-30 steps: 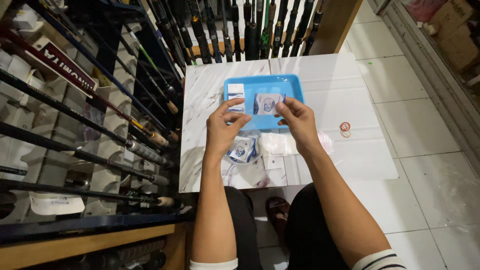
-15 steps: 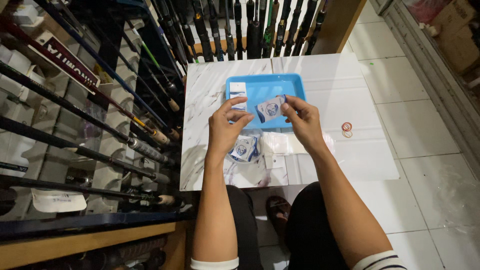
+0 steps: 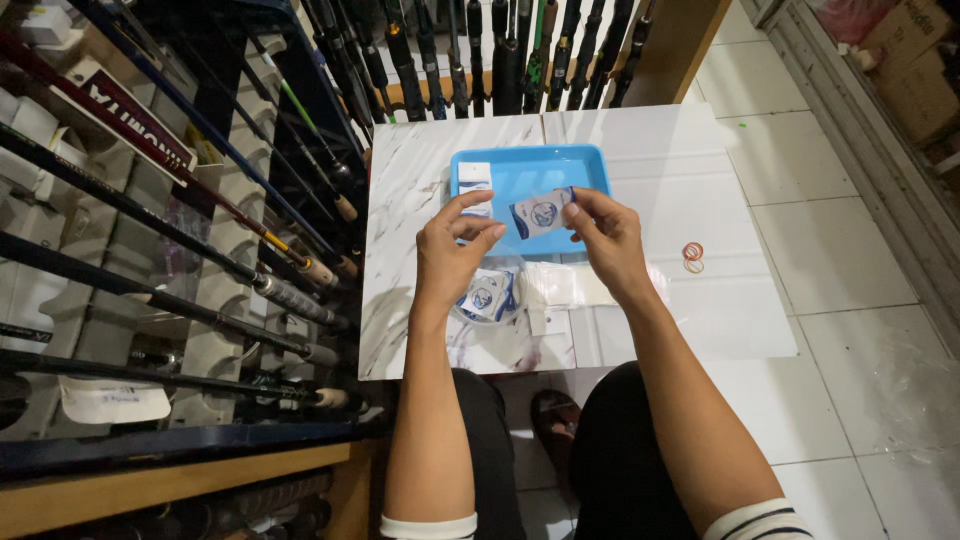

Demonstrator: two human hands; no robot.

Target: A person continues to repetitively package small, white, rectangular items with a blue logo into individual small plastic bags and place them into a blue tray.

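1. A person sits on the floor with a low white counter point(image 3: 640, 160) in front of their knees.
2. The right hand point(image 3: 605, 238) is up over the counter. Its grip is pinched on a small white and blue packet point(image 3: 541, 212), holding it by the right edge with thumb and fingers.
3. The packet is in the air, just above the near edge of a blue tray point(image 3: 535, 170). It is tilted a little.
4. The left hand point(image 3: 450, 255) is close beside the packet, on its left. Its fingers are curled and loose, and they hold nothing. The fingertips almost reach the packet, but I cannot tell if they touch it.
5. A small white card point(image 3: 474, 178) lies in the left part of the blue tray.
6. Another blue and white packet point(image 3: 487, 296) lies on the counter under the left hand, next to some clear plastic bags point(image 3: 560, 285).
7. Two small rubber bands point(image 3: 693, 257) lie on the counter, well to the right of the hands.
8. Many fishing rods point(image 3: 250, 270) stand in a rack on the left and along the back.
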